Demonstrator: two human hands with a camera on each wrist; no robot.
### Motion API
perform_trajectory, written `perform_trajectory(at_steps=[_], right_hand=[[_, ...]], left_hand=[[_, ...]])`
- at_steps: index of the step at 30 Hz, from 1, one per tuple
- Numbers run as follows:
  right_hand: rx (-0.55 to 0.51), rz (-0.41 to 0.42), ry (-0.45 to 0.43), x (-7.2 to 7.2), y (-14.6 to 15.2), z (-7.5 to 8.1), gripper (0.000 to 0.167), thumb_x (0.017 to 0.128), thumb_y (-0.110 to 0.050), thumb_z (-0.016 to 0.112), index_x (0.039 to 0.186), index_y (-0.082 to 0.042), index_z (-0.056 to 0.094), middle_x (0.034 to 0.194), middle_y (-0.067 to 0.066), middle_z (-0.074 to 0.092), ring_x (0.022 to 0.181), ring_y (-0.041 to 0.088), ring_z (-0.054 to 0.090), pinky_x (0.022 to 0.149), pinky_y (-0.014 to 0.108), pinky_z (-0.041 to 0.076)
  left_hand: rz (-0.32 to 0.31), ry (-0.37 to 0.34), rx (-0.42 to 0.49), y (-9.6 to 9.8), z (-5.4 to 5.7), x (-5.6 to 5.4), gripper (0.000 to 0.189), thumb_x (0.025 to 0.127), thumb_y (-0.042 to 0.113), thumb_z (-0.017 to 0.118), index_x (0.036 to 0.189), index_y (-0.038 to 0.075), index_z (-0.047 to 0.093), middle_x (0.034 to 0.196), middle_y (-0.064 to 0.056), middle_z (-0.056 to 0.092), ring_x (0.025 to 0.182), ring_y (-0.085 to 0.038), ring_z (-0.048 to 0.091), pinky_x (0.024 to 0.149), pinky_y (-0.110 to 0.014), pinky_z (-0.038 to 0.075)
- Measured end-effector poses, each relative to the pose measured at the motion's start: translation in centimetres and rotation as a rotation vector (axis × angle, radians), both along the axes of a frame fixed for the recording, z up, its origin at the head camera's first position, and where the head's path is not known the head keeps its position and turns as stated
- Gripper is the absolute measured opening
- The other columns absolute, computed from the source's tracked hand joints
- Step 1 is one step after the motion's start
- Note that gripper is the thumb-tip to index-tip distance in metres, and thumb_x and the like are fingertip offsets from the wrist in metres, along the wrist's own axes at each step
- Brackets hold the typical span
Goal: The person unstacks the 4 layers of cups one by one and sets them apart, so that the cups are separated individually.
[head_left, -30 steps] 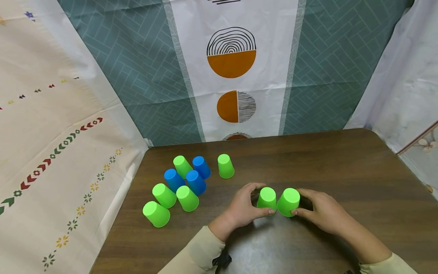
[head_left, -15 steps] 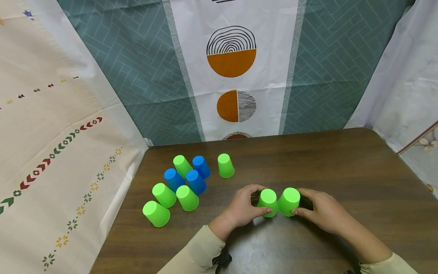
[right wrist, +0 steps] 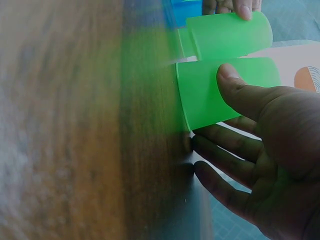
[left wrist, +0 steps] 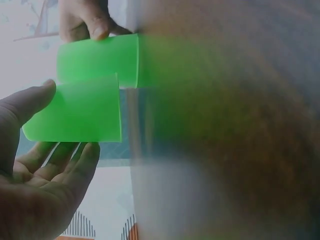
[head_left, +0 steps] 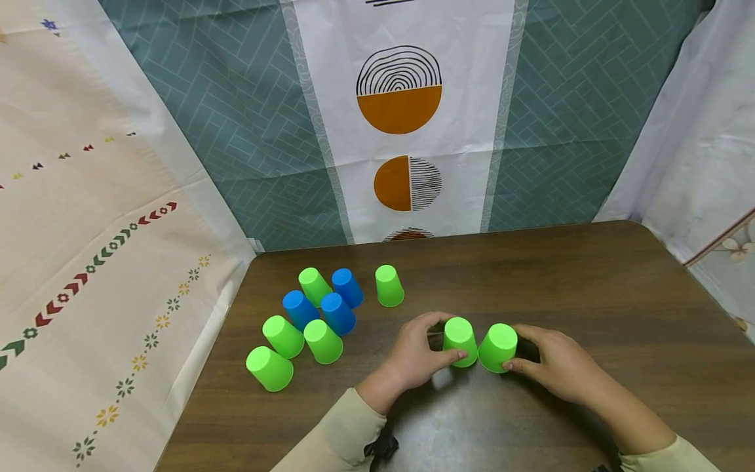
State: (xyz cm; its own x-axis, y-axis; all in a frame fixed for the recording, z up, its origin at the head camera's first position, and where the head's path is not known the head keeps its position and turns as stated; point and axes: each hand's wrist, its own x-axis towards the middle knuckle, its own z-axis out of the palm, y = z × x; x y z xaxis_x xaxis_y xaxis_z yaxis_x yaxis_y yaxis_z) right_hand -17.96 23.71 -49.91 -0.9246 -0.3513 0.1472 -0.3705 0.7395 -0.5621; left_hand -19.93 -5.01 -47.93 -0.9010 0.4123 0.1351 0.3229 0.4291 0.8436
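Two upside-down green cups stand side by side in front of me. My left hand holds the left green cup between thumb and fingers; in the left wrist view this cup has its rim slightly off the table. The right green cup rests rim-down on the table, with my right hand around its right side. Thumb and fingers of that hand show on the cup in the right wrist view. Only a narrow gap separates the two cups.
Toward the left of the brown wooden table is a group of upside-down cups, several green and several blue. One more green cup stands apart near the back. Patterned cloths hang behind the table and at its sides.
The left hand's cup first came slightly toward me and down, then moved up and away from me a little. The right hand and its cup have stayed in place.
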Motion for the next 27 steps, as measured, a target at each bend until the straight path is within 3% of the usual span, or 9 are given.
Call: perform_trajectory(at_steps=[9, 18, 27], right_hand=[[-0.001, 0.0, -0.003, 0.0, 0.1, -0.1, 0.067, 0.083, -0.047, 0.086, 0.135, -0.009, 0.067, 0.128, 0.009, 0.072, 0.119, 0.039, 0.067, 0.096, 0.065, 0.052], [0.0, 0.005, 0.002, 0.0, 0.1, -0.1, 0.066, 0.084, -0.048, 0.086, 0.135, -0.01, 0.067, 0.127, 0.008, 0.072, 0.118, 0.039, 0.068, 0.095, 0.065, 0.053], [0.007, 0.001, 0.007, 0.0, 0.2, -0.2, 0.066, 0.083, -0.045, 0.087, 0.135, -0.01, 0.067, 0.128, 0.008, 0.072, 0.119, 0.039, 0.068, 0.096, 0.064, 0.053]], left_hand=[[0.072, -0.023, 0.132, -2.0, 0.7, -1.1, 0.052, 0.088, 0.014, 0.088, 0.134, 0.009, 0.065, 0.126, -0.002, 0.069, 0.119, -0.019, 0.068, 0.101, -0.033, 0.055], [0.215, 0.012, 0.099, -4.5, 0.6, -1.9, 0.055, 0.089, 0.021, 0.087, 0.137, 0.008, 0.063, 0.129, -0.007, 0.069, 0.122, -0.027, 0.066, 0.103, -0.046, 0.055], [0.339, 0.051, 0.037, -6.6, -0.1, -2.3, 0.054, 0.089, 0.021, 0.086, 0.135, 0.007, 0.062, 0.131, -0.01, 0.066, 0.124, -0.031, 0.064, 0.102, -0.048, 0.055]])
